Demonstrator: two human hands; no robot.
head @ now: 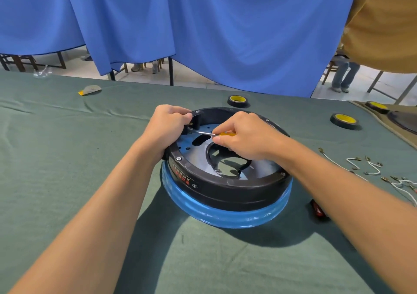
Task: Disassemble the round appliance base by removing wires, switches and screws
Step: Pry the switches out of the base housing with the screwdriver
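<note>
- Left hand [167, 126], fingers curled, grips the round black plastic base [225, 190] at its ten o'clock rim.
- Right hand [246, 135] pinches a slim yellow-handled screwdriver [217, 133], its metal shaft pointing nine o'clock.

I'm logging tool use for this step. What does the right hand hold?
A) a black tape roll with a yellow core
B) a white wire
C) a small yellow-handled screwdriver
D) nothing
C: the right hand pinches a small yellow-handled screwdriver, its thin metal shaft aimed at the black switch block on the rim of the round black appliance base, which the left hand grips.
</note>
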